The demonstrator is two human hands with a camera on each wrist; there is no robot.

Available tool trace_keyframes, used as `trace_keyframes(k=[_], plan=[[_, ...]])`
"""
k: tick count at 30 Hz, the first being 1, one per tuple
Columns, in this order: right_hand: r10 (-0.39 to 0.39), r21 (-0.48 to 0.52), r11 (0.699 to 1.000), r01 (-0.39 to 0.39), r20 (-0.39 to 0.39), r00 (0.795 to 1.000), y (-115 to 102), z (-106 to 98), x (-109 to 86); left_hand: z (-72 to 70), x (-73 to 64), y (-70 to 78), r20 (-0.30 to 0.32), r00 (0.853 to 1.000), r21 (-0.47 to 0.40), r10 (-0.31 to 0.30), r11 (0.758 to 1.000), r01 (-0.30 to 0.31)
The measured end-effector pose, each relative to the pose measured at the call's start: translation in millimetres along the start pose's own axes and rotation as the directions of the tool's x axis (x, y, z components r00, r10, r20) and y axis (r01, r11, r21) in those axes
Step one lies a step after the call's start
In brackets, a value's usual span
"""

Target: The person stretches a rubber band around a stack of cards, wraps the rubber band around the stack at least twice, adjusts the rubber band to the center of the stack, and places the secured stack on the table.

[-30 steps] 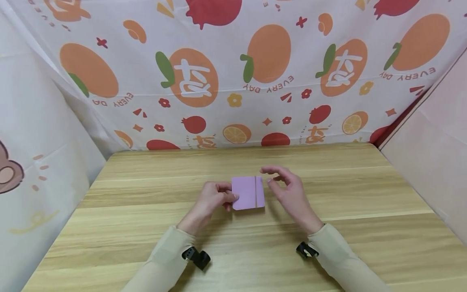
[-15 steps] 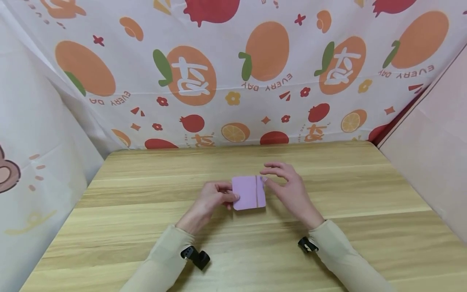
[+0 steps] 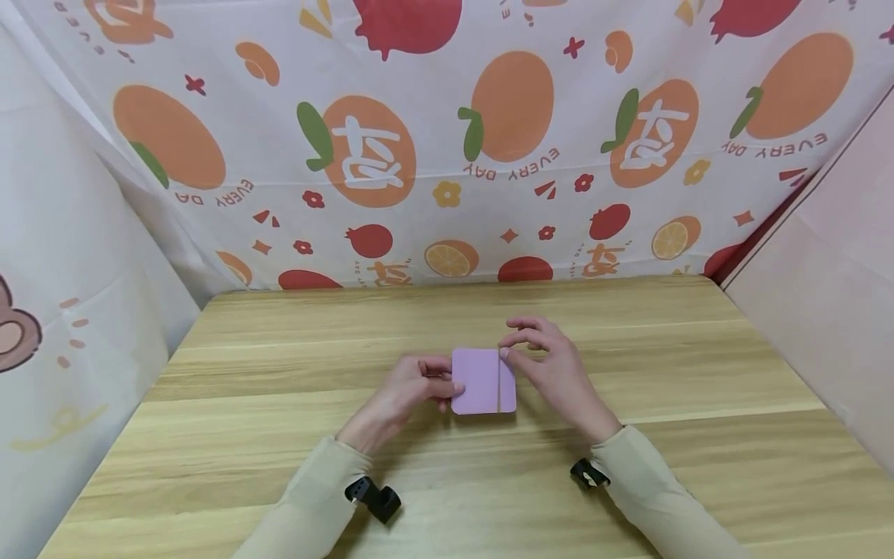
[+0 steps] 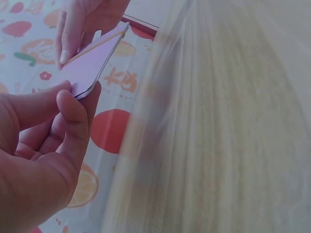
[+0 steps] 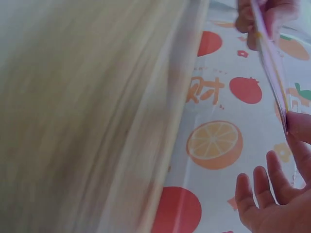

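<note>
Notebook: one, thin, square, purple; the notebook [image 3: 476,380] is held up off the tabletop [image 3: 279,373], between the two hands, its cover facing the head camera.
Band: one, narrow, brownish; the band [image 3: 499,388] runs top to bottom across the cover, near the right-hand edge.
Left hand: the left hand [image 3: 400,394] grips the left edge, thumb on the cover, curled fingers behind.
Right hand: the right hand [image 3: 556,379] pinches with thumb and index finger at the top edge, where the band crosses; remaining fingers spread loosely. Whether it grips the band alone or the notebook edge as well, cannot tell.
Wrists: a black device [image 3: 373,499] at the left, another at the right, beside beige sleeves [image 3: 307,493].
Background: white cloth [image 3: 429,163] with fruit prints, behind the tabletop.
</note>
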State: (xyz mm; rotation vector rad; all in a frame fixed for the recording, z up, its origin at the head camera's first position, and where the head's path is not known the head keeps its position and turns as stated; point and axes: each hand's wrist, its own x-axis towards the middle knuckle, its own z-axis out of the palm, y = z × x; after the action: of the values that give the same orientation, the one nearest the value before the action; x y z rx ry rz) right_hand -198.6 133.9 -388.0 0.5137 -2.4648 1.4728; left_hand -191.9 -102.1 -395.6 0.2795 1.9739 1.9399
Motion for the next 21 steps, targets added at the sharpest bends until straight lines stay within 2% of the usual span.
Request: trace_keyframes(k=[10, 15, 21], plan=[[0.072, 0.028, 0.997, -0.073, 0.039, 0.997, -3, 2, -1.1, 0.1, -0.9, 0.8, 0.057, 0.998, -0.005, 0.001, 1.000, -0.001], [0.135, 0.110, 0.983, -0.144, 0.087, 0.987, 3, 2, 0.3, -0.8, -1.0, 0.0, 0.076, 0.997, -0.002, 0.006, 1.000, -0.006], [0.188, 0.225, 0.950, -0.217, 0.145, 0.972, 9, 2, 1.2, -0.8, -1.0, 0.0, 0.076, 0.997, 0.001, 0.006, 1.000, -0.006]])
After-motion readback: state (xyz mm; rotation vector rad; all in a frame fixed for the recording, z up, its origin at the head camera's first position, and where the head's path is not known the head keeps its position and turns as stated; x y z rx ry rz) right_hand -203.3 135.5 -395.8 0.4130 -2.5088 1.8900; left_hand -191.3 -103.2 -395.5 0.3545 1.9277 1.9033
